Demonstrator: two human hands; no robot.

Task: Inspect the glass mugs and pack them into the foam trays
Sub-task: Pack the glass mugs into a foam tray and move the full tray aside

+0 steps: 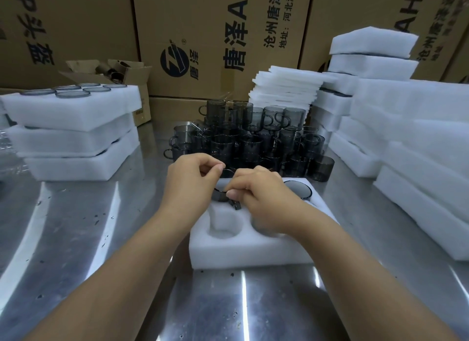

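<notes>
- The left hand [191, 180] and the right hand [256, 194] both pinch one dark mug [223, 198] at its rim with curled fingers.
- This mug is at the far left hole of the foam tray [241, 254].
- A second mug [299, 189] sits in the far right hole.
- A pile of mugs [248, 137] stands just behind the tray on the metal table [76, 239].

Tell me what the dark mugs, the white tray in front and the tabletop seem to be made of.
Smoky grey mugs: tinted glass by the look, glossy; you see through them to the mugs behind. White block tray: soft foam, matte, with a fuzzy grain at the cut-out wells. Silver tabletop: probably stainless steel, brushed, with streaked light reflections and dark specks.
</notes>
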